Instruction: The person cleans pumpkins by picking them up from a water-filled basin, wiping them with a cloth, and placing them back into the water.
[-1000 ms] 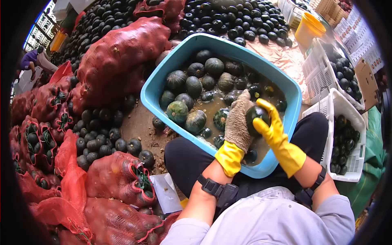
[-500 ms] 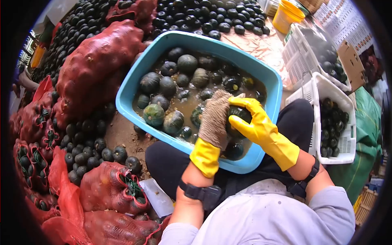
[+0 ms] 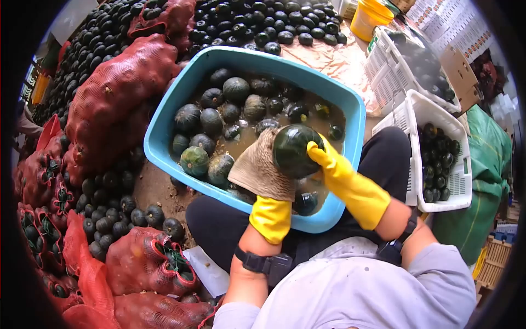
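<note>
A dark green, wet, shiny kabocha squash (image 3: 298, 151) is held above the near right part of a blue tub (image 3: 350, 189). My right hand (image 3: 342, 178), in a yellow rubber glove, grips its right side, with the thumb on the face turned toward me. A brown towelling cloth (image 3: 260, 164) covers my left hand (image 3: 274, 183) and presses on the squash's left side; the yellow cuff shows below, and the fingers are hidden. In the tub's muddy water float several other squashes (image 3: 211, 122), some mottled green.
Red mesh sacks (image 3: 118, 90) of squash crowd the left, with loose squashes (image 3: 107, 219) between them. A heap of dark squashes (image 3: 241, 22) lies behind the tub. White crates (image 3: 460, 189) holding squashes stand at the right, near a green sack (image 3: 482, 164) and a yellow bucket (image 3: 370, 21).
The squash has come up and turned, showing more of its shiny skin. The cloth has slid lower and spread leftward. My right hand has shifted its grip; the view has moved slightly.
</note>
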Action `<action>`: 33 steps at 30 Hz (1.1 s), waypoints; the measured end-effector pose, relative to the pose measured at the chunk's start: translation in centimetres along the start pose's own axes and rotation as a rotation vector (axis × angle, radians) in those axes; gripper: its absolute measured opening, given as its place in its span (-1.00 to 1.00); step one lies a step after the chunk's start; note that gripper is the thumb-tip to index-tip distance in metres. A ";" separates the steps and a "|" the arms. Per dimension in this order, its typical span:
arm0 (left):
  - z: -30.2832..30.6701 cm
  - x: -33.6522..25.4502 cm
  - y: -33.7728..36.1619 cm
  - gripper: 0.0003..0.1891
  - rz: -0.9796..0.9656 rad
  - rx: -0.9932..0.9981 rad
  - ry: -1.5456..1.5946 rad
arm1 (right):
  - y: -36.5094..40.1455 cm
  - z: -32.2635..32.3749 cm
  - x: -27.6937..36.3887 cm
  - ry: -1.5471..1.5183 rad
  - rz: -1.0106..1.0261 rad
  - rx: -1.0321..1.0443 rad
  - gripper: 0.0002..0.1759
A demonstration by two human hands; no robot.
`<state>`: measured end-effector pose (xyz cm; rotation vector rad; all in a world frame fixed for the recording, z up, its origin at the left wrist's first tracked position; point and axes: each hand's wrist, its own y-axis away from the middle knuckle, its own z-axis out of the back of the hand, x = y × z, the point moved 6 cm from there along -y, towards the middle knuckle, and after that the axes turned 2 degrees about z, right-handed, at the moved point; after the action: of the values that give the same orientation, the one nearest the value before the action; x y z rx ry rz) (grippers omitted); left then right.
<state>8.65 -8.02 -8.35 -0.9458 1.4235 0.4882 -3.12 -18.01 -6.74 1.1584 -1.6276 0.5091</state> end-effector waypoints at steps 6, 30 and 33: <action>1.2 -5.3 0.9 -0.51 -0.363 -0.034 -0.551 | 0.8 -1.3 2.8 0.710 0.143 0.146 -0.03; 2.0 -4.8 0.9 -0.28 -0.201 0.043 -0.479 | 2.6 -1.8 1.1 0.183 -0.090 0.165 -0.07; 3.7 -4.9 -0.1 -0.38 -0.014 -0.071 -0.232 | 0.9 1.3 -1.3 0.091 -0.333 0.209 -0.15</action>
<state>10.30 -3.93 -4.02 -0.9236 1.1960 0.6205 -4.58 -18.07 -8.21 1.5064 -1.2916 0.5148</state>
